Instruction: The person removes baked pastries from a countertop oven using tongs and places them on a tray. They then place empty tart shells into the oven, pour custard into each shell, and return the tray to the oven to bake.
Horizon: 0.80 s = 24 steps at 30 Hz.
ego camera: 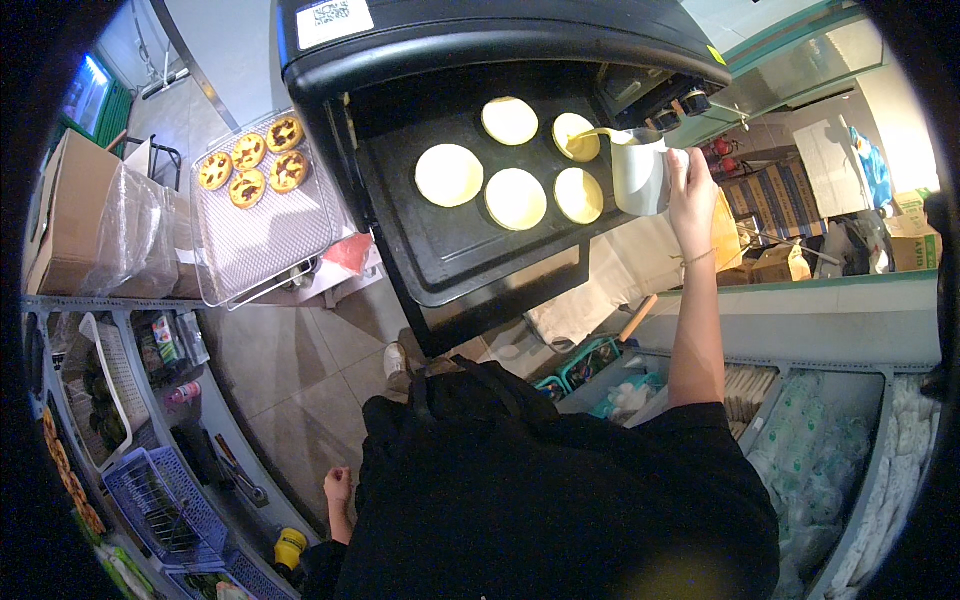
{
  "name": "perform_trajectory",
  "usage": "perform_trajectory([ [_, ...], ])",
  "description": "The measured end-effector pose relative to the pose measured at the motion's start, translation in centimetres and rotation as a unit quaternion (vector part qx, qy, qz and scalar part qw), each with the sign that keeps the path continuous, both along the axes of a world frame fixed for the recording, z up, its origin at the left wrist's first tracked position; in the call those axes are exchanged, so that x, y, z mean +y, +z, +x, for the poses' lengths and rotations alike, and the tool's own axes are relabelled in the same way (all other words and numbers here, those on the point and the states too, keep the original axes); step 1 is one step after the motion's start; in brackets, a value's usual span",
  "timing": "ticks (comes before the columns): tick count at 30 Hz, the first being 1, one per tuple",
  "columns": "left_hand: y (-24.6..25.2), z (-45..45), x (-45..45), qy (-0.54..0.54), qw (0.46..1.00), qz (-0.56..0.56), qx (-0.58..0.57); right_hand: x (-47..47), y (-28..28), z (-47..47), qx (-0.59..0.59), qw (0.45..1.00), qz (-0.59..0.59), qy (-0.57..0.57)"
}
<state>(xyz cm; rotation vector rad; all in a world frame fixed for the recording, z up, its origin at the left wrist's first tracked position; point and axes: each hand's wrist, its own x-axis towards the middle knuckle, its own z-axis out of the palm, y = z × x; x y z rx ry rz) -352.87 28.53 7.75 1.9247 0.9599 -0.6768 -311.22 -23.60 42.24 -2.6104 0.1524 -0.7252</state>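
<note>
My right hand [691, 196] grips the handle of a white pitcher [639, 176], which tips to the left. Yellow liquid runs from its spout into a pale tart shell [574, 138] at the back right of a black baking tray [397, 251]. Several other round tart shells, including a large one [449, 175] at the left, sit on this tray with pale yellow inside. The tray lies partly inside a black oven [495, 46] and juts out over its lowered door [517, 289]. Low by my side, my left hand [339, 486] hangs with curled fingers, apart from any object.
Browned egg tarts [248, 152] rest on a mesh rack [262, 240] left of the oven. A cardboard box [90, 217] stands farther left. Shelving with blue baskets [161, 499] curves along the lower left. Bins of wrapped supplies [806, 442] line the right side.
</note>
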Motion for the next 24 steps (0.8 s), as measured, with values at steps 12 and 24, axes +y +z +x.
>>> perform_trajectory([
  [12,0.29,-0.08,0.0,0.013,1.0,-0.015,0.003,-0.5,0.17,-0.17,-0.001,1.0,-0.02,0.018],
  [24,0.14,-0.7,0.13,0.041,0.999,-0.02,-0.01,-0.22,0.31,0.03,0.012,1.0,-0.025,0.011],
])
